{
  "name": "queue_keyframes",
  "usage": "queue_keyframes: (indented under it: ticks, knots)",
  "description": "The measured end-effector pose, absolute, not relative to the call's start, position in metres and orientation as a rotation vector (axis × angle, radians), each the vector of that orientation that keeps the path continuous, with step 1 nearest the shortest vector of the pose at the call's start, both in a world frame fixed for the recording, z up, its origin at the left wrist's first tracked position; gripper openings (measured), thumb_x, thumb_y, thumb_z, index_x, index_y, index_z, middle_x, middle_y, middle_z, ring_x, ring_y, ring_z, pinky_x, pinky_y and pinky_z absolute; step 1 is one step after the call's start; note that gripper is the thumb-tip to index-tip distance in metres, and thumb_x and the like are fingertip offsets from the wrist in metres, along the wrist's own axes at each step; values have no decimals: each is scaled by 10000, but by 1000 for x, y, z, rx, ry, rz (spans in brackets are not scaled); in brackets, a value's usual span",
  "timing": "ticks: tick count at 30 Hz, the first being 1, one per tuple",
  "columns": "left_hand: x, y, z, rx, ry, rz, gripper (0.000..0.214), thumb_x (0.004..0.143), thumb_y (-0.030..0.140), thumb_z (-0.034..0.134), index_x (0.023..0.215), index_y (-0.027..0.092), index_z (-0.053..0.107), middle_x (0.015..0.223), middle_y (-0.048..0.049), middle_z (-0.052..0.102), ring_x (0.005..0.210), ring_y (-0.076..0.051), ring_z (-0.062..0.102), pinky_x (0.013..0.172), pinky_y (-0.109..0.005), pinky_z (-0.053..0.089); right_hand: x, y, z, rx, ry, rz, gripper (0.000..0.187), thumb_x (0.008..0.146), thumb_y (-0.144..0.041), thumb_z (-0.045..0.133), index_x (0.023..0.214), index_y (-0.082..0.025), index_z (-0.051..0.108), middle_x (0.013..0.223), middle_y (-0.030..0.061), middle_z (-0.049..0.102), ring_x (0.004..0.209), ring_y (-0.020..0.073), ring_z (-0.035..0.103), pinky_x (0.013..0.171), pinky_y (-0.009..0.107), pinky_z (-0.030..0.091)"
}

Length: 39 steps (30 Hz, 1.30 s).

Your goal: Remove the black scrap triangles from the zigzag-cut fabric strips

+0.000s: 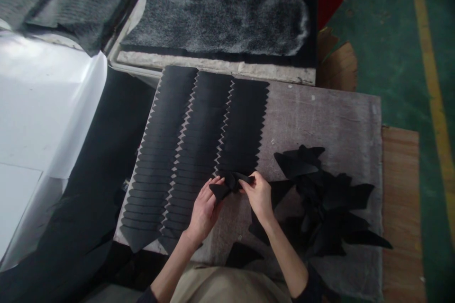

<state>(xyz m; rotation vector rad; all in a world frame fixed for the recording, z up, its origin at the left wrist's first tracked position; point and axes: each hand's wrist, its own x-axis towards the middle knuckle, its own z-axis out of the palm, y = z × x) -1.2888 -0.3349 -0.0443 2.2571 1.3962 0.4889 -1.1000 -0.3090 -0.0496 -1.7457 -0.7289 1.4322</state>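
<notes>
Centrally, just above a table [320, 118] with a worn, greyish-mauve top, two bare hands hold a small, folded piece of soft black sheet material [232, 182]. The piece lies between the hands, spanning from one grip to the other. The left hand [204, 210] has its fingers at the left end of the piece; its thumb is hard to make out. The right hand [260, 196] has a narrow grip, thumb and forefinger pinching the right end. In the middle the material is bunched and twisted.

Directly beyond the hands is the near end of the rightmost of three long columns of overlapping black pieces [192, 151], whose pointed ends make zigzag edges. This column stops at the hands; the other two run nearer to the person, on the left side of the table. To the right of the right hand is a loose, jumbled heap of black pieces [330, 208]. One separate black piece [243, 254] lies between the forearms, near the person's beige garment [227, 286]. Past the table's far edge is a pale, shallow tray [227, 63] bearing a black sheet with a whitish, frosted surface [220, 19].
</notes>
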Motion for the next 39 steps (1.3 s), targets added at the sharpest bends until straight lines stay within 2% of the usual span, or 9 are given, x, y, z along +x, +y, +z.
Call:
queue_keyframes:
  ticks: [4, 7, 10, 13, 18, 29, 33, 37, 39]
  knots:
    - [-1287, -333, -46, 2258, 1426, 484, 581, 866, 126, 534, 1409, 238, 359, 1362, -121, 590, 1327, -252, 489, 1118, -553, 439, -1101, -308, -49, -1747, -757, 1427, 260, 703, -438, 678, 717, -234, 517, 647, -30, 602, 587, 154, 649, 554, 286, 589]
    - [-1287, -333, -47, 2274, 1456, 450, 578, 871, 129, 528, 1410, 245, 356, 1371, -117, 585, 1322, -254, 495, 1120, -551, 440, -1097, -309, -47, -1755, -786, 1439, 240, 727, -435, 657, 780, -243, 523, 674, -24, 624, 598, 157, 657, 544, 269, 561]
    - [-1287, -332, -46, 2295, 1460, 412, 557, 873, 127, 520, 1399, 240, 375, 1368, -111, 588, 1313, -253, 504, 1123, -550, 437, -1088, -311, -42, -1843, -967, 1356, 224, 812, -462, 550, 868, -246, 549, 625, -28, 631, 562, 140, 634, 571, 255, 506]
    - [-1286, -330, -45, 2309, 1465, 398, 525, 876, 129, 517, 1378, 229, 402, 1346, -105, 605, 1296, -244, 520, 1122, -534, 443, -1078, -311, -38, -1979, -1214, 1160, 261, 870, -466, 457, 816, -235, 567, 665, -14, 651, 606, 122, 612, 635, 253, 444]
    - [-1284, -327, -41, 2313, 1480, 360, 504, 883, 125, 503, 1368, 226, 413, 1339, -96, 612, 1287, -231, 527, 1137, -516, 430, -1074, -309, -40, -2122, -1413, 946, 234, 877, -429, 471, 783, -230, 552, 843, -7, 673, 729, 118, 599, 656, 252, 367]
    - [-1282, -328, -44, 2263, 1533, 459, 483, 870, 140, 538, 1339, 226, 456, 1258, -105, 653, 1225, -239, 564, 1061, -470, 495, -1072, -305, -39, -2153, -1546, 931, 248, 889, -421, 451, 759, -229, 541, 819, -11, 655, 670, 106, 577, 595, 259, 313]
    - [-1283, -327, -46, 2247, 1527, 450, 458, 870, 135, 527, 1321, 203, 480, 1263, -110, 652, 1230, -240, 559, 1082, -461, 468, -1073, -305, -42, -2270, -1549, 822, 239, 869, -462, 474, 841, -228, 516, 835, 0, 656, 657, 123, 584, 554, 266, 275]
    - [-1284, -326, -40, 2124, 1529, 488, 390, 880, 169, 517, 1269, 195, 535, 1239, -114, 665, 1200, -260, 579, 1054, -462, 471, -1070, -303, -40, -2265, -1563, 808, 236, 848, -455, 514, 895, -224, 502, 879, 15, 639, 701, 144, 599, 552, 265, 317]
    - [-1282, -326, -31, 1922, 1589, 528, 310, 879, 231, 539, 1180, 186, 599, 1126, -101, 712, 1079, -263, 641, 952, -430, 525, -1069, -303, -33, -2189, -1571, 854, 165, 866, -379, 498, 934, -230, 522, 941, 22, 632, 760, 148, 612, 593, 270, 386]
